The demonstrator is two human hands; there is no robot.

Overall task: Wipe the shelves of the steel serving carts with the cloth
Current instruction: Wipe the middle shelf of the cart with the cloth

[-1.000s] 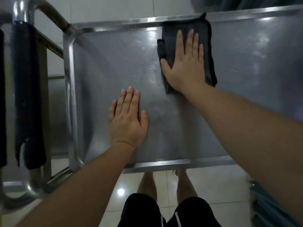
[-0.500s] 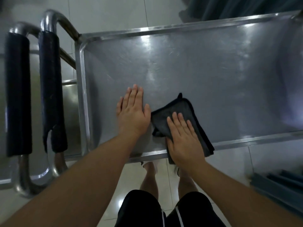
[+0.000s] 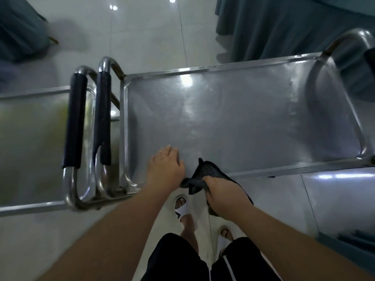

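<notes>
The right hand (image 3: 223, 194) grips the dark cloth (image 3: 211, 173) bunched at the top shelf's (image 3: 243, 122) 6 o'clock rim; the left hand (image 3: 165, 169), fingers together, rests flat at the cloth's 9 o'clock.

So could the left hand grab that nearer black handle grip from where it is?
Probably yes. The left hand rests on the shelf near its left rim, holding nothing, and the black handle grip stands just beyond that rim with nothing between them.

Dining hall, steel serving carts (image 3: 243, 118), draped tables (image 3: 284, 27), tiled floor (image 3: 142, 27)
</notes>
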